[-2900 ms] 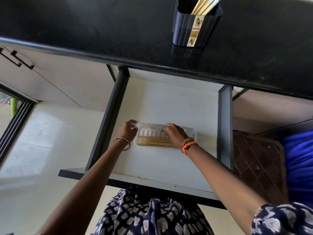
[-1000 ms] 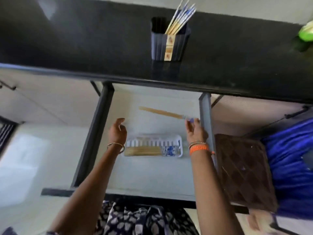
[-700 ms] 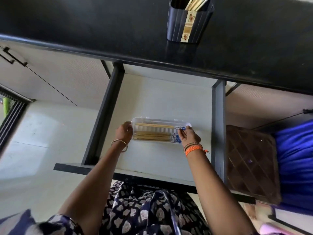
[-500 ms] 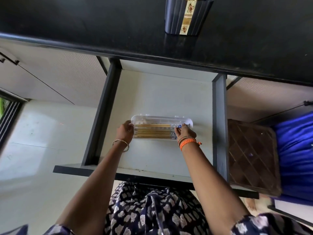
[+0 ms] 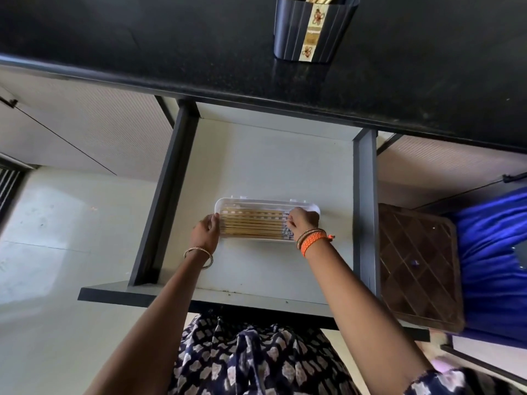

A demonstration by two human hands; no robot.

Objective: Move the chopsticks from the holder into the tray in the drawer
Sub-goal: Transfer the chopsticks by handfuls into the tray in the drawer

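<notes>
A: Location of the chopsticks (image 5: 251, 225)?

B: Most lie flat and side by side in the white tray (image 5: 265, 203), between the two hands. The tray rests on the floor of the open drawer (image 5: 256, 163).

A: Right hand (image 5: 302, 220) condition?

B: Fingers curled down onto the patterned chopstick ends at its end of the tray. Whether they pinch a stick or only press on it cannot be told; the fingertips are hidden.

A: Left hand (image 5: 206, 230)?

B: Loosely open, fingers resting against the tray's opposite end wall. It grips nothing.

A: Further chopsticks?

B: A few tips show in the dark holder (image 5: 312, 27), standing on the black table (image 5: 142, 44) well beyond both hands, cut off by the frame's top edge.

A: Surroundings?

B: A brown lattice-patterned stool (image 5: 419, 266) stands outside the drawer, beyond the right hand.
</notes>
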